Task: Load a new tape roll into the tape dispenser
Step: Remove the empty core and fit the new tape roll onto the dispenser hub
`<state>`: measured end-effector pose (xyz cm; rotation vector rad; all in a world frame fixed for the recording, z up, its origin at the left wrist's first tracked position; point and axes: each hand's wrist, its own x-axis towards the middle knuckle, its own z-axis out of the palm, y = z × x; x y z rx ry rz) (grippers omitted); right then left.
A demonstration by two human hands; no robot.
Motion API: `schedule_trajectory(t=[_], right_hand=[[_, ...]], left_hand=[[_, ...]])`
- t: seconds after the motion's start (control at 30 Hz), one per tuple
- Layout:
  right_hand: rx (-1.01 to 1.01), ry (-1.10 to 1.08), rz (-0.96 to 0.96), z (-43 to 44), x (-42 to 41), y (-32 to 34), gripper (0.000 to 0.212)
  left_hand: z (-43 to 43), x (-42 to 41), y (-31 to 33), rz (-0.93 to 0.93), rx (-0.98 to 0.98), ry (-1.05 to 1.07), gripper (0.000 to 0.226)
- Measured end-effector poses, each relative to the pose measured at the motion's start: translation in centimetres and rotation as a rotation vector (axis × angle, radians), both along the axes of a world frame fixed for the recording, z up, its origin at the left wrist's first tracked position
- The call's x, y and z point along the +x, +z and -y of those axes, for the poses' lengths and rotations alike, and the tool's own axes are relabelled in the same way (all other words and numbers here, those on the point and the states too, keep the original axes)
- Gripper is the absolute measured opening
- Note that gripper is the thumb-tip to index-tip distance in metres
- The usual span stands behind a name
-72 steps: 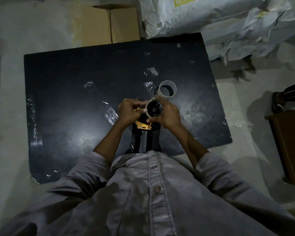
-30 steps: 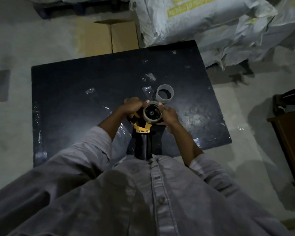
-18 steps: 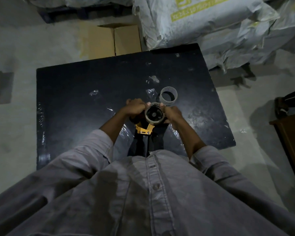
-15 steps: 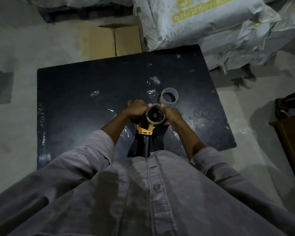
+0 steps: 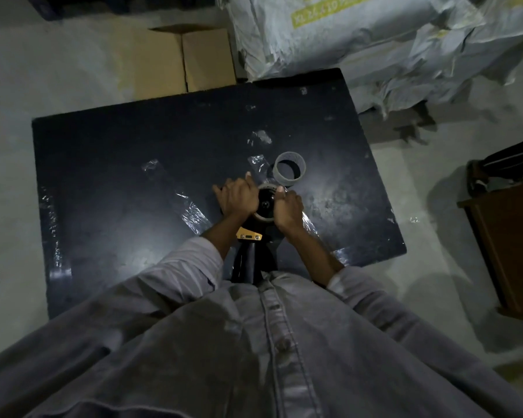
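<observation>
The tape dispenser, yellow and black with a dark handle, is held over the near part of the black board. A tape roll sits on its hub, facing up at me. My left hand grips the roll's left side and the dispenser head, fingers spread over the top. On the roll's right side my right hand is closed, thumb on the rim. A bare grey tape core stands on the board just beyond the hands.
Scraps of clear tape stick to the board. A cardboard box lies beyond the board's far edge. Large white sacks are piled at the far right. A brown wooden cabinet stands to the right on the concrete floor.
My left hand has slid further over the roll's top and its fingers have spread. The roll and dispenser stay in the same place by the grey core.
</observation>
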<state>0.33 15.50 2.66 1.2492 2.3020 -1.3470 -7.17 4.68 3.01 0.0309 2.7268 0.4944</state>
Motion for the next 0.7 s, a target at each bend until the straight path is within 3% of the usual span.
schedule_trajectory(t=[0.2,0.33,0.43,0.5,0.6,0.7], right_hand=[[0.141,-0.006,-0.064,1.4,1.0,-0.8,0.053],[0.133,-0.015,-0.058,1.7,1.1,0.2,0.052],[-0.033,-0.003,0.002,0.0,0.7,0.9,0.062],[-0.254,-0.070,0.004,-1.5,0.4,0.4,0.069],[-0.536,-0.149,0.001,-2.3,0.3,1.2,0.054],[-0.607,-0.175,0.026,-2.4,0.2,3.0,0.045]], left_hand=[[0.2,-0.2,-0.3,-0.001,-0.027,-0.029,0.065],[0.1,-0.2,-0.5,-0.010,-0.032,-0.055,0.063],[0.0,-0.9,-1.0,0.042,-0.029,-0.062,0.071],[0.0,-1.2,-1.3,0.075,-0.024,-0.078,0.073],[0.2,-1.4,-1.4,0.080,-0.025,-0.094,0.073],[0.0,-1.4,-1.2,0.061,-0.044,-0.096,0.075]])
